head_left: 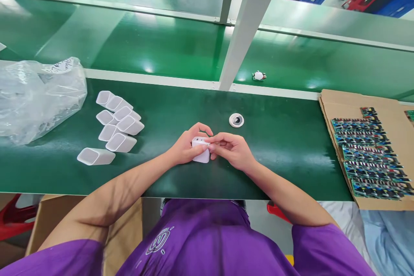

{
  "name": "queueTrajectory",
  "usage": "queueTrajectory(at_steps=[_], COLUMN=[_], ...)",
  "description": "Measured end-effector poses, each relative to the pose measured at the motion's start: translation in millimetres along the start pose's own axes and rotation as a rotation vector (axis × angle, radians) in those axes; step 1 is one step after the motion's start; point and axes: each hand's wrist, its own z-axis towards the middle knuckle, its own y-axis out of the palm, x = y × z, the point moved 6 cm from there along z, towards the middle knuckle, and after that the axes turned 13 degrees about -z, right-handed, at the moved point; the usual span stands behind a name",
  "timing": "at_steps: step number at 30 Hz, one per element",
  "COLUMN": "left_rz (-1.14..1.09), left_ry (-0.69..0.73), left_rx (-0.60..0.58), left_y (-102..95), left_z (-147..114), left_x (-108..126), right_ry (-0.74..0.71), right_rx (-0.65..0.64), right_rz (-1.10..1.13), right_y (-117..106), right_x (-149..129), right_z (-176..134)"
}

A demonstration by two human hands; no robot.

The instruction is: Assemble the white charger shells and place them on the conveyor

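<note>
My left hand [187,146] is closed around a white plastic charger housing [201,156], with small port openings along its top face. At the right end of that face, the thumb and forefinger of my right hand [231,148] are pinched together. Whatever lies between those fingertips is too small or hidden to make out. Just beyond my hands, a round white roll or ring with a dark centre [236,120] lies on the green table [181,108]. Several hollow white housings [121,142] lie grouped to the left, one [96,156] apart nearer the front edge.
A clear plastic bag [42,99] lies at the far left. Rows of circuit boards [371,157] rest on cardboard [336,103] at the right. A metal post [244,30] rises behind the table. A small circuit assembly [259,76] sits on the green surface behind.
</note>
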Motion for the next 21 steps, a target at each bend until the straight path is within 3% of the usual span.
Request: queueTrajectory(at_steps=[21], left_rz=[0.035], left_ry=[0.213], left_rx=[-0.060], left_y=[4.3], left_z=[0], left_x=[14], right_ry=[-0.043], right_rx=[-0.025], right_rz=[0.000], right_y=[0], right_x=[-1], right_z=[-4])
